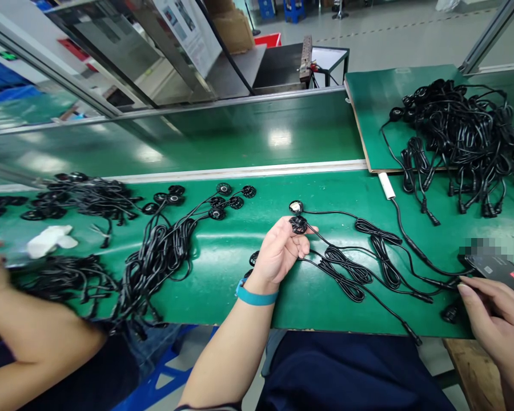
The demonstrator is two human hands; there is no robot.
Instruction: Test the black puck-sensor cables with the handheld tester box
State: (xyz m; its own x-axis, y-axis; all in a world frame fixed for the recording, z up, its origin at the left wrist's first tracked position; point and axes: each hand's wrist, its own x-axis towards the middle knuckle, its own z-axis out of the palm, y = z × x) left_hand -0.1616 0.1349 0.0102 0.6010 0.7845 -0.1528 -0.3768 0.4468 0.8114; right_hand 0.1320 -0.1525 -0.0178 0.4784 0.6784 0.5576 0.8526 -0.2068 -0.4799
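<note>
My left hand [278, 251], with a teal band at the wrist, pinches a small round black disc-shaped part [298, 224] on a thin cable. Just beyond it lies a similar disc with a pale centre [296, 206]. Coiled black cables [346, 265] run from these parts toward the right. At the right edge, my right hand [499, 319] has its fingertips closed around a black cable connector [452, 283], partly hidden by the fingers. Behind that hand sits a dark box with a red display [503, 265]. A black plug [449, 312] rests beside the fingers.
A large heap of black cables [462, 131] covers a raised green board [360, 125] at the back right. Bundled cables with discs [158, 257] lie left on the green table [240, 308]. A co-worker's arm [38, 325] reaches in at far left, near white gloves or cloth [51, 241].
</note>
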